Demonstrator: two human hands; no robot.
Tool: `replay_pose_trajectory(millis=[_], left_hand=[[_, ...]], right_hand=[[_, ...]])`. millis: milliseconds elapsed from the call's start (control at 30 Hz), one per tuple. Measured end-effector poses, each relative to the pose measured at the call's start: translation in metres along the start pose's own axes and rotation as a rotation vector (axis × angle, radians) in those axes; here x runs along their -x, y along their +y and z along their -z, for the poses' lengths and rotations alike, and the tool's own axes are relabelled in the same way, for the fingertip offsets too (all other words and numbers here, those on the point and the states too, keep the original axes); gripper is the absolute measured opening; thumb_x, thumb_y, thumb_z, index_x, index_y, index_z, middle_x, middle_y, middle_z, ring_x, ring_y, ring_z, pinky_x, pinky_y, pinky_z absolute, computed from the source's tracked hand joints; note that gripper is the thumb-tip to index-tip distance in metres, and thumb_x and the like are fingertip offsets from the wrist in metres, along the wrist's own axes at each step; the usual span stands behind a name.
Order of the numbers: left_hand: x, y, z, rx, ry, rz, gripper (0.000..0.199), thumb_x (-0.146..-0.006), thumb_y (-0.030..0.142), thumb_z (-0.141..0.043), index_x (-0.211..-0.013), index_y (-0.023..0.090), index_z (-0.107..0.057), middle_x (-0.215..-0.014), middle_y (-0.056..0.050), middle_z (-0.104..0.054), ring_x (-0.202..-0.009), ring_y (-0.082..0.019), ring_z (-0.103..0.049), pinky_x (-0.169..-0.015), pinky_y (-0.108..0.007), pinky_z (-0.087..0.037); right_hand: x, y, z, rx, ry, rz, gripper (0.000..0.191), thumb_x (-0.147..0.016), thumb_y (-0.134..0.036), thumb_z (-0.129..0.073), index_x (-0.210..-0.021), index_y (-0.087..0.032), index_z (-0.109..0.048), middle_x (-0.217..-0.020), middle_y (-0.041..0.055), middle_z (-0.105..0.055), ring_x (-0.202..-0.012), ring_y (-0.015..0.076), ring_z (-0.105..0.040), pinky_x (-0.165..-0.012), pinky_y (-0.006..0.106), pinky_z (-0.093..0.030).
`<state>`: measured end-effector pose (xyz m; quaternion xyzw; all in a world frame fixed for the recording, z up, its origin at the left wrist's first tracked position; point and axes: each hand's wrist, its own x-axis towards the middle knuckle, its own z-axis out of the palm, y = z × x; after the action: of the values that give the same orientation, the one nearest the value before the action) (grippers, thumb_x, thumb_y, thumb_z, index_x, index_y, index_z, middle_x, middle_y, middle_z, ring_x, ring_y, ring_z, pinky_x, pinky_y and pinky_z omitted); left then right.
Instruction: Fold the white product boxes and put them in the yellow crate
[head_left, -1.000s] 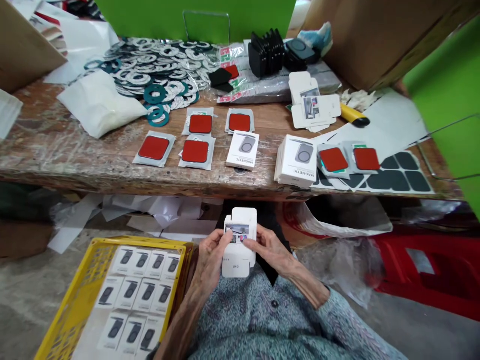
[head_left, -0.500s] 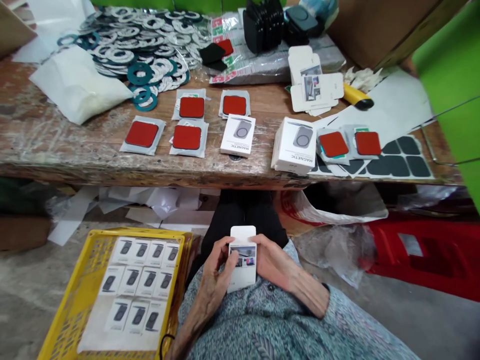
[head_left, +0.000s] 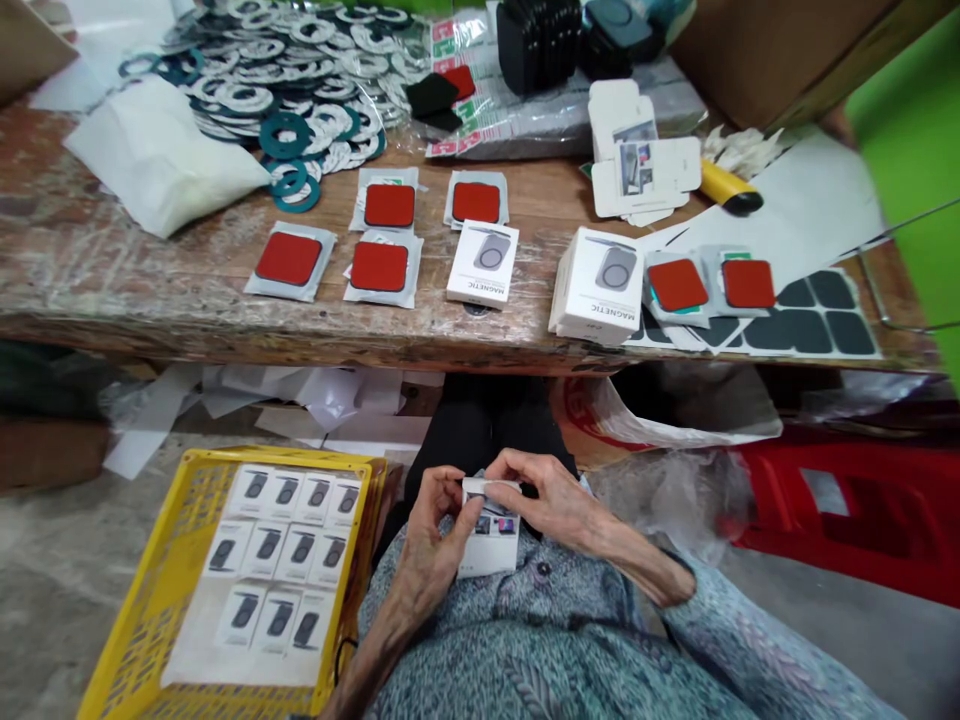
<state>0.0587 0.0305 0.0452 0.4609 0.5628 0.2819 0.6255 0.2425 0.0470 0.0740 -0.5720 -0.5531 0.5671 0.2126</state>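
Hands (head_left: 433, 540) (head_left: 559, 500) partly hide a white box (head_left: 491, 556).

"How many small white boxes (head_left: 268, 545) are left of the left hand (head_left: 427, 545)?"

"Eleven, in one yellow crate (head_left: 154, 580): four, four and three."

"And between that hand and the right hand (head_left: 559, 505)?"

"One carton (head_left: 491, 556)."

"Red-faced squares (head_left: 289, 259) in grey wrappers on the bench (head_left: 202, 290)?"

"Six: four beyond the left hand, two beyond the right and farther over."

"Boxes marked MAGNETIC (head_left: 482, 262)?"

"One straight ahead of the hands, one topmost beyond the right hand; how many lie under it is unclear."

"Rings (head_left: 268, 140)?"

"Heaped past the left hand, too overlapped to count."
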Motion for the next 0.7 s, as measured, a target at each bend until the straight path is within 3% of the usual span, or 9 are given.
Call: replay_pose_trajectory(millis=[233,367,467,600,700], left_hand=[[0.005,-0.002,0.005,-0.005,-0.078,-0.016,0.037,-0.088,0.036,-0.061,-0.122,0.024,-0.05,-0.082,0.004,-0.05,-0.076,-0.015,-0.054,-0.075,-0.029,-0.047],[0.005,-0.003,0.008,0.036,-0.147,0.017,0.024,-0.09,0.037,-0.059,-0.11,0.024,-0.059,-0.092,0.0,-0.058,-0.085,-0.016,-0.058,-0.077,-0.028,-0.048],[0.006,-0.005,0.01,0.044,-0.147,0.016,0.018,-0.091,0.036,-0.059,-0.105,0.024,-0.06,-0.094,0.0,-0.061,-0.086,-0.016,-0.059,-0.078,-0.027,-0.048],[0.01,-0.004,0.01,0.06,-0.126,0.012,0.02,-0.091,0.036,-0.06,-0.105,0.023,-0.062,-0.09,0.0,-0.062,-0.083,-0.016,-0.06,-0.075,-0.026,-0.049],[0.008,-0.003,0.009,0.062,-0.118,0.018,0.02,-0.089,0.039,-0.061,-0.098,0.021,-0.065,-0.086,0.0,-0.062,-0.08,-0.015,-0.06,-0.073,-0.026,-0.049]], right_hand=[[-0.001,-0.003,0.007,0.06,-0.027,0.046,0.026,-0.097,-0.034,-0.05,-0.076,-0.022,-0.06,-0.068,-0.0024,-0.057,-0.064,0.0134,-0.05,-0.065,0.029,-0.038],[0.003,0.001,0.006,-0.007,-0.068,0.039,0.027,-0.098,-0.041,-0.051,-0.079,-0.024,-0.063,-0.071,-0.0019,-0.059,-0.067,0.0144,-0.049,-0.063,0.029,-0.037],[0.008,0.005,-0.002,-0.099,0.0,-0.036,0.028,-0.098,-0.043,-0.052,-0.081,-0.022,-0.06,-0.075,-0.0012,-0.06,-0.068,0.0149,-0.053,-0.062,0.029,-0.039],[0.017,0.009,-0.013,-0.092,0.068,0.052,0.024,-0.1,-0.039,-0.051,-0.086,-0.024,-0.064,-0.089,0.0017,-0.067,-0.086,0.0201,-0.062,-0.082,0.036,-0.047],[0.022,0.014,-0.012,-0.305,0.025,-0.007,0.015,-0.096,-0.036,-0.059,-0.097,-0.028,-0.072,-0.109,0.0029,-0.069,-0.109,0.0248,-0.061,-0.106,0.043,-0.041]])
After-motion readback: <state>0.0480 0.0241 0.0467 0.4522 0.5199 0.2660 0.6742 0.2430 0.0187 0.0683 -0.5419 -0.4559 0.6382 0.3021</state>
